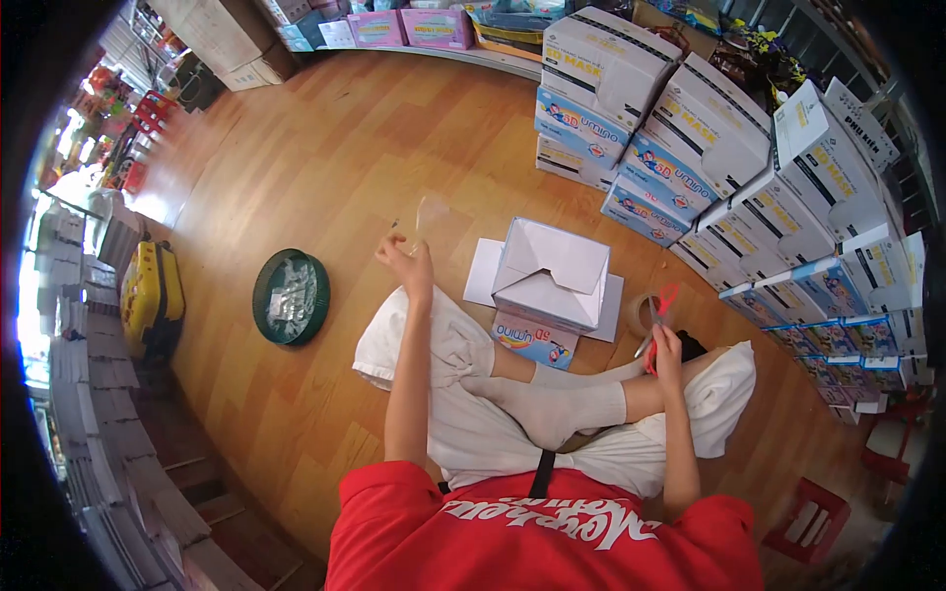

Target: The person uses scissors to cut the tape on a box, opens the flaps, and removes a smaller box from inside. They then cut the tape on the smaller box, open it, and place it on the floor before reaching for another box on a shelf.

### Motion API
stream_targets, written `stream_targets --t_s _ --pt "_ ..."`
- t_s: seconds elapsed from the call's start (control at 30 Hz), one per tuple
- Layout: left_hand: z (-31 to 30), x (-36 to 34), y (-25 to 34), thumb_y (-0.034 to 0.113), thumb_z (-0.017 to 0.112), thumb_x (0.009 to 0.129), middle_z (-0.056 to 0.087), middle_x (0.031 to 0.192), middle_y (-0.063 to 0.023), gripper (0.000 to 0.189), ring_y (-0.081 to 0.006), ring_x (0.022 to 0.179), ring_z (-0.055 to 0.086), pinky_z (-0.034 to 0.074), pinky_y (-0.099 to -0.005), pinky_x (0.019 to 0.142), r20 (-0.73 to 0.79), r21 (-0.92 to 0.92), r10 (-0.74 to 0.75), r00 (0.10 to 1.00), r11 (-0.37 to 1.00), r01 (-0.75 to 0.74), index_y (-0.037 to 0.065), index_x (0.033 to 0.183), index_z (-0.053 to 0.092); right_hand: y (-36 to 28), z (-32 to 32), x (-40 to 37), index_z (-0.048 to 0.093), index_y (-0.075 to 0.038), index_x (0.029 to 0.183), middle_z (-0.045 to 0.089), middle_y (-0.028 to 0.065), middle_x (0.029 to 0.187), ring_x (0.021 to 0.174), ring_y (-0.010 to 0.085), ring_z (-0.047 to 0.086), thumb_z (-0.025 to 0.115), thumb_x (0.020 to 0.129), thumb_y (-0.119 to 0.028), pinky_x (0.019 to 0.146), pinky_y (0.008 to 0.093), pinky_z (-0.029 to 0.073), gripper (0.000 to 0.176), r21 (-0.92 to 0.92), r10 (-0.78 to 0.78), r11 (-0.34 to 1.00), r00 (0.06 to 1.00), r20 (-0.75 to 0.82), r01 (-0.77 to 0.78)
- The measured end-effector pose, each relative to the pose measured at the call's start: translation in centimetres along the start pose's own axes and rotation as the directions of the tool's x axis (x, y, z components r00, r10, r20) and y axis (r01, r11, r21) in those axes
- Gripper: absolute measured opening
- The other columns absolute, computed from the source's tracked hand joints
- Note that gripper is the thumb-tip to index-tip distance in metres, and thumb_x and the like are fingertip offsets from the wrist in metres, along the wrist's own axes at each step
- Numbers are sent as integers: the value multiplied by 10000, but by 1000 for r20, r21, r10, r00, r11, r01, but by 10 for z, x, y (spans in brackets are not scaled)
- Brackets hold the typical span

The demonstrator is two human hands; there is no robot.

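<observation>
My left hand (409, 266) is raised above the floor past my knee, its fingers pinched on a thin strip of clear tape (426, 215) that sticks up from them. In my right hand (668, 355) is a pair of red-handled scissors (662, 307), held over my shin. Beside the scissors a roll of tape (641, 313) rests on the floor, partly hidden. In front of my crossed legs stands a white carton (549, 276), its top flaps folded together. A printed blue and pink box (537, 341) shows at its near side.
A dark green round basket (260, 307) with clear plastic packets sits to the left. Stacks of mask boxes (709, 128) rise at the right. A yellow case (153, 291) stands far left beside stacked goods (74, 355). A red plastic stool (808, 519) is at lower right.
</observation>
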State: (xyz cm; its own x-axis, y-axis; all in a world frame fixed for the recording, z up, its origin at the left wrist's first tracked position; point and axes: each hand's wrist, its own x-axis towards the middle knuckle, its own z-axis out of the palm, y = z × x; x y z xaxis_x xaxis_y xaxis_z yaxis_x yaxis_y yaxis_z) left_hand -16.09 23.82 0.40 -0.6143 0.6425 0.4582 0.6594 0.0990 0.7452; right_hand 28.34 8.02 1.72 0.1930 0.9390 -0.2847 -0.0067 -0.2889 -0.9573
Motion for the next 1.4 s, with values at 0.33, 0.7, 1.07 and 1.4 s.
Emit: stream_targets --t_s 0.33,0.7,1.07,1.4 --pt "-133 69 -66 260 785 722 529 1019 -125 256 -296 1043 491 377 -434 884 -68 266 64 996 963 -44 55 701 634 4 8 0 496 -67 797 438 8 457 319 90 388 449 1010 -298 310 241 280 318 -94 -57 994 998 -7 56" --pt "-248 82 -234 84 617 843 674 779 -154 184 -266 697 653 502 -360 670 -91 401 30 995 916 9 -15 990 667 7 15 3 486 -72 782 423 -2 442 325 79 396 426 1018 -314 316 227 276 344 -251 -48 966 997 52 60" --pt "-206 133 -239 60 544 850 486 1301 -192 581 -375 1170 483 374 -388 1015 226 691 107 968 683 -237 12 1402 368 16 11 3 468 -69 775 421 2 451 336 81 408 435 1018 -258 326 234 291 309 -308 -34 950 997 70 54" --pt "-198 74 -232 354 563 909 620 841 -248 405 -402 733 588 447 -486 663 327 581 277 904 695 -423 9 769 722 21 14 5 505 -73 807 435 -13 481 353 69 422 469 1007 -237 336 230 316 261 -374 -33 926 999 31 42"
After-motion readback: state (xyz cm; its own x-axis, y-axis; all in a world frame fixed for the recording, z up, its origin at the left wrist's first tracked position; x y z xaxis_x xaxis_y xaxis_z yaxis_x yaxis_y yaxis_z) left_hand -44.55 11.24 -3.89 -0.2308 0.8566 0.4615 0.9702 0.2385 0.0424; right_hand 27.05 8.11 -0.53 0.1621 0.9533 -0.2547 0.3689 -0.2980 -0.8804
